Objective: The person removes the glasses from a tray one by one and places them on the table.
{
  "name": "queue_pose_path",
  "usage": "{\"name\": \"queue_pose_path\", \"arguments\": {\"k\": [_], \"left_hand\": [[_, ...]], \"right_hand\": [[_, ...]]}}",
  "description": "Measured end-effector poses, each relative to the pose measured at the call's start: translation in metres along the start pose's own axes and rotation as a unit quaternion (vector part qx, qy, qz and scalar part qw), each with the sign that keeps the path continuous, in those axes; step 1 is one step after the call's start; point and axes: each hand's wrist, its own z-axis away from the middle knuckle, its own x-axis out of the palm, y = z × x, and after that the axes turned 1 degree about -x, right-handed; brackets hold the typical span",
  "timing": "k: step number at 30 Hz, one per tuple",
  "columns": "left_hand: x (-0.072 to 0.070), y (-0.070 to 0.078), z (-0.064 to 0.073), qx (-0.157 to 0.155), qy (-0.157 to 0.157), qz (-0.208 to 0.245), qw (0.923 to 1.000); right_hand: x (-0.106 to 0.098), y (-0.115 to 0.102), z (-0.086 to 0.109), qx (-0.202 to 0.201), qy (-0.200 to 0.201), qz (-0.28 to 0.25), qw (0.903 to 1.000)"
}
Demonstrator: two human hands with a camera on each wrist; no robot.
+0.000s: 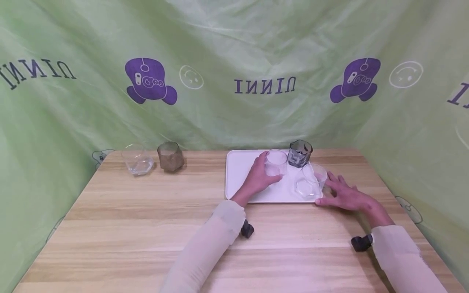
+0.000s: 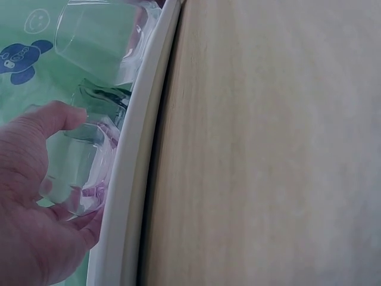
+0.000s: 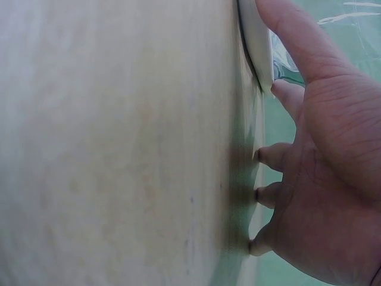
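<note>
My left hand (image 1: 257,178) grips a clear glass (image 1: 275,162), thumb on one side and fingers on the other. In the left wrist view this glass (image 2: 77,164) appears to stand upright on the white tray (image 1: 238,173). Behind it on the tray's right side is a dark grey glass (image 1: 300,154). Another clear glass (image 1: 307,187) stands near the tray's front right corner. Beside that corner lies my right hand (image 1: 346,197), fingers spread, thumb at the tray's edge. The right wrist view has its fingertips (image 3: 265,195) touching the tabletop.
On the wooden table (image 1: 128,228), a clear glass (image 1: 139,165) and a brownish glass (image 1: 170,158) stand at the back left. A green printed curtain (image 1: 220,118) encloses the back and sides.
</note>
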Motion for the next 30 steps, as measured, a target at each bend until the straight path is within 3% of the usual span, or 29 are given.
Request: {"name": "queue_pose_path", "arguments": {"k": [30], "left_hand": [[-0.0042, 0.0040, 0.0009, -0.010, 0.006, -0.023, 0.9997]], "right_hand": [[0.0010, 0.0017, -0.0006, -0.004, 0.002, -0.005, 1.0000]]}}
